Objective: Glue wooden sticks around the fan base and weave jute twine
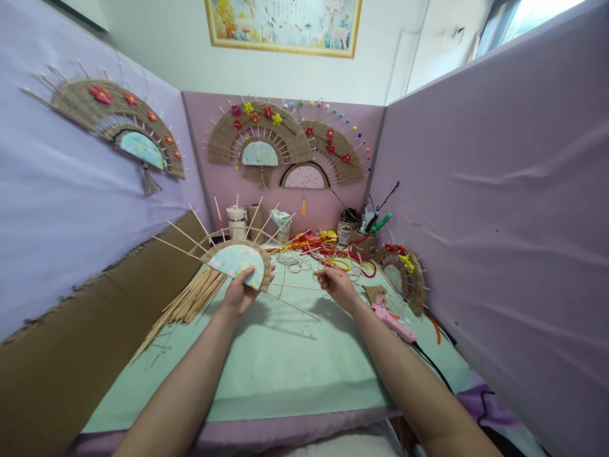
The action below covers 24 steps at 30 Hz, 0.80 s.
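In my left hand [240, 293] is a half-made fan [233, 260], gripped by its lower right with the thumb on the pale blue, flower-patterned half-round panel. A narrow band of brown woven twine rims the panel, and thin wooden sticks spread outward from it. My right hand [339, 287] is closed in a pinch to the right of the fan, at the end of a thin strand of twine [281, 285]. One fan stick points toward those fingers. Below and left of the fan lies a bundle of loose sticks [195, 297] on the green table cover [295, 362].
A pink hot glue gun [392, 320] with a black cord lies at right, near a small flowered fan [404, 279]. Coloured cords [328, 247], tool pots [364, 241] and jars [236, 222] stand behind. Finished fans [259, 130] hang on cloth-covered partitions; cardboard [95, 324] lines the left.
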Each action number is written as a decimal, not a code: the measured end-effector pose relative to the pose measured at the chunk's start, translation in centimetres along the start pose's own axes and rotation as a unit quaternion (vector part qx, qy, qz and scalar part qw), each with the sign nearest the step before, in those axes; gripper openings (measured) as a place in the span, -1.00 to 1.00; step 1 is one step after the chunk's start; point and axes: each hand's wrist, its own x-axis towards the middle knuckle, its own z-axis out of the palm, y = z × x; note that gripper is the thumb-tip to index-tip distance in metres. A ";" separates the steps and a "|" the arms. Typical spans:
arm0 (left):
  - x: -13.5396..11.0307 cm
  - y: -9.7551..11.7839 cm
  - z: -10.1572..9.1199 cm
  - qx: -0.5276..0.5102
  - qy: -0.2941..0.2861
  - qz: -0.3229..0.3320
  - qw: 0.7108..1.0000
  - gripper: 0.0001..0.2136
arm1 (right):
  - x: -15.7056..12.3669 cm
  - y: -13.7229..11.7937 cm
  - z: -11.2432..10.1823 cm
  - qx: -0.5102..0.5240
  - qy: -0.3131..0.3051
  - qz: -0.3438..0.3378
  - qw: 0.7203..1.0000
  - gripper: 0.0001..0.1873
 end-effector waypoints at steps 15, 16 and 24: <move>0.5 -2.2 2.9 -0.053 0.024 -0.051 0.997 -0.61 | -1.1 -0.3 1.7 0.026 -0.105 0.081 0.991 -0.67; 0.6 -2.3 3.3 -0.056 0.032 -0.045 0.997 -0.58 | -1.1 -0.4 1.6 0.032 -0.098 0.077 0.992 -0.68; -0.2 -3.8 4.9 -0.063 -0.121 -0.118 0.984 -0.52 | -0.9 -0.7 1.7 0.064 -0.068 0.053 0.994 -0.72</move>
